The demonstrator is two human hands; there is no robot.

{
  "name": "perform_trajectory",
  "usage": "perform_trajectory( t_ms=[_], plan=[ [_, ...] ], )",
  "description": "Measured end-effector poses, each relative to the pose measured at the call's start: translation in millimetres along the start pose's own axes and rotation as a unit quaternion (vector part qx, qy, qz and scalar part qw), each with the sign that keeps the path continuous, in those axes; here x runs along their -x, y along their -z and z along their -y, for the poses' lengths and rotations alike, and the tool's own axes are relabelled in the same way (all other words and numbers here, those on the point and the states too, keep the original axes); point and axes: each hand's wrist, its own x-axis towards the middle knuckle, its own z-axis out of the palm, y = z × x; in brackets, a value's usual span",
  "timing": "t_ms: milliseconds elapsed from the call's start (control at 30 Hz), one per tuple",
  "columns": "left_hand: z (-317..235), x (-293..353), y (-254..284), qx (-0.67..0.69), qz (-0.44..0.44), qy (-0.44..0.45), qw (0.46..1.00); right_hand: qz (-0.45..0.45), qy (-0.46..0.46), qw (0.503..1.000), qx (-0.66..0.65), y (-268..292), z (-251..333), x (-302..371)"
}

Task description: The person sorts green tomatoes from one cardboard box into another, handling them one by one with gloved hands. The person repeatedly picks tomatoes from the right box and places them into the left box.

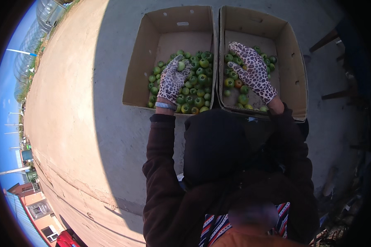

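Two open cardboard boxes stand side by side before me, the left box [140,68] and the right box [294,70]. Many green tomatoes [200,80] cover the near part of the left one. There my left hand [170,82], in a leopard-print glove, has its fingers around a pale green tomato [181,66]. Over the right box my right hand [253,72], gloved alike, reaches with fingers stretched and thumb apart; nothing shows in its grasp. Fewer tomatoes [243,99] lie around and below it, some turning orange. The glove hides part of that pile.
The boxes sit on shaded concrete [115,136], with a sunlit strip of pavement [66,123] to the left. My dark-clothed legs [226,144] are close against the boxes' near sides. Dark wooden legs of furniture [323,41] stand at the right.
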Motion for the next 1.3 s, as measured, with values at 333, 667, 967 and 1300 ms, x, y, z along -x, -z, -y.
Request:
perform_trajectory(
  t_ms=[333, 667, 967, 1300],
  plan=[
    [71, -80, 46, -0.379, -0.038, 0.140, 0.914, 0.111, -0.248, 0.957, 0.103, 19, -133, 112],
    [99, -86, 17, -0.529, -0.002, 0.107, 0.842, 0.203, -0.291, 0.929, 0.105, 20, -137, 113],
    [118, -83, 20, -0.536, -0.039, 0.129, 0.833, 0.188, -0.281, 0.934, 0.116, 20, -132, 111],
    [-46, 11, -79, -0.344, -0.020, -0.053, 0.937, 0.174, -0.351, 0.916, 0.084, 28, -135, 106]
  ],
)
